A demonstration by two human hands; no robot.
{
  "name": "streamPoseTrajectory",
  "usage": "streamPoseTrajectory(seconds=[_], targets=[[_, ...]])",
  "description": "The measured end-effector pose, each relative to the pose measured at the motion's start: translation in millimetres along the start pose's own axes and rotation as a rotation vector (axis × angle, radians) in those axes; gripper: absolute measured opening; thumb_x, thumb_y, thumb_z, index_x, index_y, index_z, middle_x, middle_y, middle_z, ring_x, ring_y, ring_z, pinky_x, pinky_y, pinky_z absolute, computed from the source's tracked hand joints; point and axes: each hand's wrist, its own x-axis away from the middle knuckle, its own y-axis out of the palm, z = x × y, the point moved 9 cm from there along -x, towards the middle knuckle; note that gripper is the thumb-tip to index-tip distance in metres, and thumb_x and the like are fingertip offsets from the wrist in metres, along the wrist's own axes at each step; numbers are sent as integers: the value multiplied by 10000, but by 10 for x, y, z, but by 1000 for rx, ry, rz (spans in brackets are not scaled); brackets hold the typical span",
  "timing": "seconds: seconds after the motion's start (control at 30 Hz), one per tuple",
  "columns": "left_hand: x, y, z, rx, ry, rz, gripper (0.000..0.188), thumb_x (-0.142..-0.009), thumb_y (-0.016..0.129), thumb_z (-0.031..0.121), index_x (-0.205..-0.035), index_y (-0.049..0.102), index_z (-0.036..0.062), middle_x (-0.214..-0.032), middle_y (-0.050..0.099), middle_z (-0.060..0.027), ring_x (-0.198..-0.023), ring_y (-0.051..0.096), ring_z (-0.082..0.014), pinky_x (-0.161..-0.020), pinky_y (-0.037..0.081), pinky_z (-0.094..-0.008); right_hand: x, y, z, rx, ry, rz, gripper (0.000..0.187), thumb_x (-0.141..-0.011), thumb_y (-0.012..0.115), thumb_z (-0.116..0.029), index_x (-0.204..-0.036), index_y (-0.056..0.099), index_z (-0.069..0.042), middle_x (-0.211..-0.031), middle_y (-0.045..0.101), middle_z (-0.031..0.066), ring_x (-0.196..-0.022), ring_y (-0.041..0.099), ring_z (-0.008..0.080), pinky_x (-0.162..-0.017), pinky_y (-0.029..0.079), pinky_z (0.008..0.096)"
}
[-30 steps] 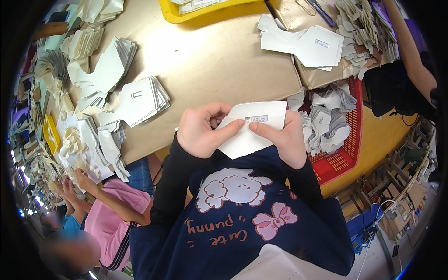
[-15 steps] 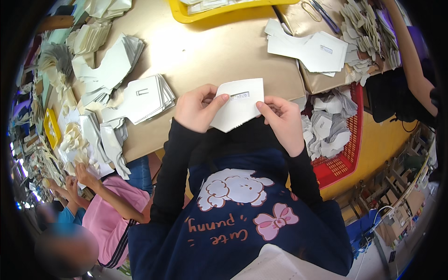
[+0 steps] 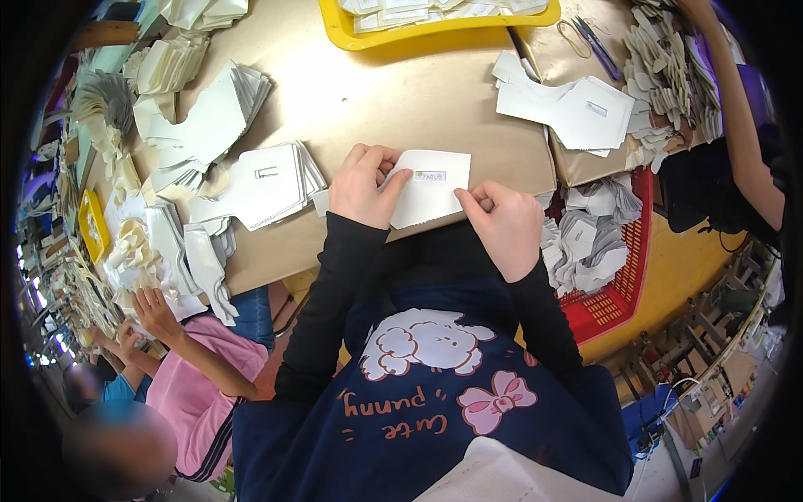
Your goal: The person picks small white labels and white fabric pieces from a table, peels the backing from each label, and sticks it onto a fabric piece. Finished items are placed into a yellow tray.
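Note:
Between my two hands is a flat white cut piece (image 3: pixel 431 201) at the table's front edge, with a small printed label showing in its rectangular window. My left hand (image 3: pixel 365 186) grips its left side, thumb on top beside the window and fingers curled. At the right edge, my right hand (image 3: pixel 510 227) pinches the piece between thumb and fingers. Left of my hands lies a fanned stack of similar white pieces (image 3: pixel 272 188) with an outlined slot on top. A smaller pile of white pieces (image 3: pixel 577 113), the top one bearing a label, rests to the right.
A yellow tray (image 3: pixel 443 35) of white pieces stands at the back. Scissors (image 3: pixel 595 50) lie at the far right. Below the table's right side is a red basket (image 3: pixel 615 305) of pieces. A co-worker in pink (image 3: pixel 205 368) works at the left; another person's arm (image 3: pixel 736 125) reaches in at right.
The white piece has turned slightly and lies flatter toward the table edge. Its label now shows more squarely in the window. My hands still hold both sides; the whole view has shifted a little.

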Motion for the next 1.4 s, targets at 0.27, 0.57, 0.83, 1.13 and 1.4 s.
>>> streamPoseTrajectory(seconds=[0.27, 0.57, 0.83, 1.13, 1.4], targets=[[-6, -6, -10, 50, -35, 34, 194, -768, 754, 134, -904, 687, 12, -821, 607, -68, -664, 575, -161, -626, 481, -289, -17, 11, -31, 19, -25, -9, 274, -817, 743, -261, -665, 655, -50, -509, 564, 60, -439, 549, 228, -452, 392, 341], [17, 21, -35, 117, -84, 33, 340, -767, 728, 103, -1078, 595, 67, -857, 585, -51, -687, 558, -187, -644, 477, -322, -3, 28, -118, 23, -86, 17, 203, -809, 750, -213, -712, 627, -84, -570, 592, 37, -483, 583, 198, -454, 408, 321], [83, -7, -17, 136, -17, 63, 256, -784, 731, 78, -1028, 661, 49, -816, 591, -55, -640, 543, -167, -610, 466, -301, 17, 51, -183, -82, -183, 0, 136, -791, 769, -132, -832, 652, -76, -662, 604, 35, -545, 600, 181, -496, 444, 304], [659, 98, 198, 672, -288, -475, 301, -1049, 452, 159, -1179, 617, -56, -1062, 658, -118, -945, 649, -141, -806, 558, -258, 268, 251, -385, -595, -205, -290, 231, -861, 732, -164, -952, 645, 30, -811, 634, 120, -712, 640, 224, -676, 505, 296], [480, -179, 567, 399, 249, -367, 385, -785, 782, 40, -1147, 657, 10, -1181, 635, -134, -1100, 631, -228, -926, 538, -331, 372, 176, -252, -901, -75, -388, 188, -961, 605, -133, -1020, 654, 39, -914, 692, 105, -801, 637, 125, -721, 483, 262]])
